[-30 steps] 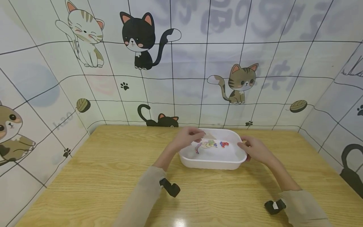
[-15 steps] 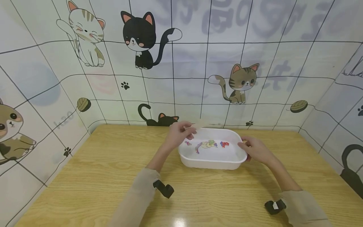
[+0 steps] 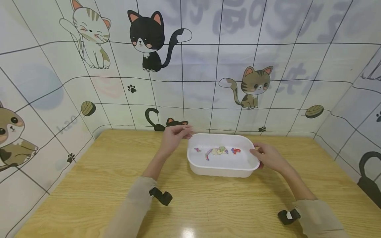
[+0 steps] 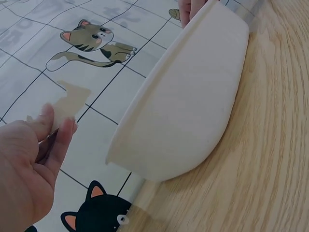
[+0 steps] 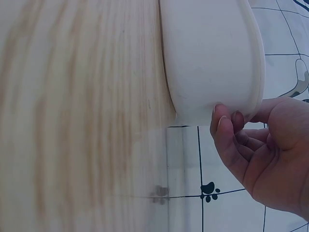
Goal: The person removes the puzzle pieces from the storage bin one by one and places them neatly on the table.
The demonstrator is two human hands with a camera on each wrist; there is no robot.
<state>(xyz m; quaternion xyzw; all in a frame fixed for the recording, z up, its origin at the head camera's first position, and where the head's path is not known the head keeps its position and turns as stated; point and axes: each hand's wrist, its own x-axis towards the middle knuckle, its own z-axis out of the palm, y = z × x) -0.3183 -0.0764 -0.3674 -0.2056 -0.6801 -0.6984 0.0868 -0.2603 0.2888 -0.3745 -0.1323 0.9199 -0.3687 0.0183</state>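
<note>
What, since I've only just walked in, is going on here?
A person's right hand grips one end of a white tub standing on a wooden table. Their left hand, near the tub's other end, pinches a thin pale sheet outside the tub. Small colourful pieces lie inside the tub.

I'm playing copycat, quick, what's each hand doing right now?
Left hand: pinching a thin, pale piece.
Right hand: holding the white tub by its rim.

Head view bright, fairly even; small white glare on wooden table (image 3: pixel 89 185) at bottom edge; wrist views dimmer, greyer; white tub (image 4: pixel 183 92) softly shaded, left wrist; grain soft, right wrist.
</note>
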